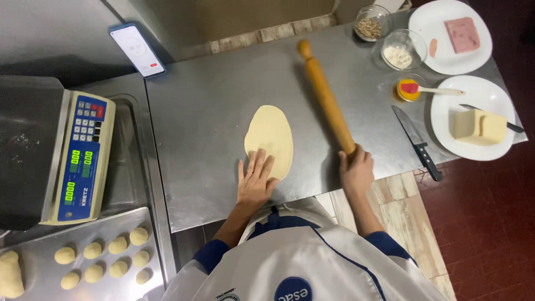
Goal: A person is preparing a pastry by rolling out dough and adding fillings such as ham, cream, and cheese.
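**Steel surface, dough under my palm**

Steel surface (pixel 223 122) spreads below me. My left hand (pixel 254 181) lies flat, fingers spread, on the near end of the oval dough (pixel 270 136), seemingly pinning it in place. My right hand (pixel 355 167) is closed around the near handle of the wooden rolling pin (pixel 327 100), which lies angled just right of the dough. Further right sit a knife (pixel 415 139) and a plate of cheese (pixel 479 125); left, a scale (pixel 81 156) and a tray of dough balls (pixel 106 259).

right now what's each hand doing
Left hand: open, flat on the dough oval.
Right hand: closed on the rolling pin handle.
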